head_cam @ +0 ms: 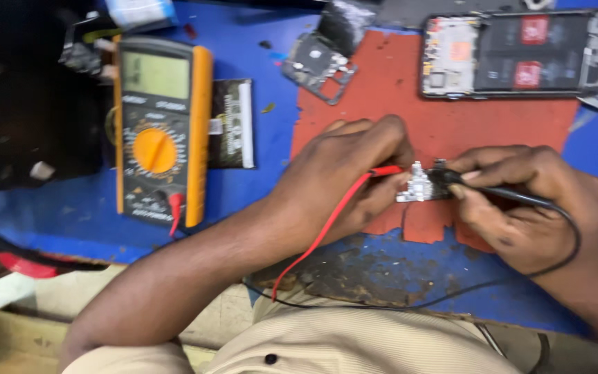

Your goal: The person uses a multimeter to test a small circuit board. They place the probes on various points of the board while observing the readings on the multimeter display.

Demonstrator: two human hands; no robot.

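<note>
The left hand (pixel 354 173) pinches a red-leaded probe (pixel 382 170) and the right hand (pixel 527 201) a black one (pixel 513 197) against a small silvery circuit board (pixel 420 185) (yellow multimeter (pixel 160 131) nearby) on the red mat (pixel 513 125), where a slipping tip could bridge contacts.

multimeter (pixel 158 131) left, opened phone (pixel 520 54) above, blue benchtop (pixel 271 180) between
</note>
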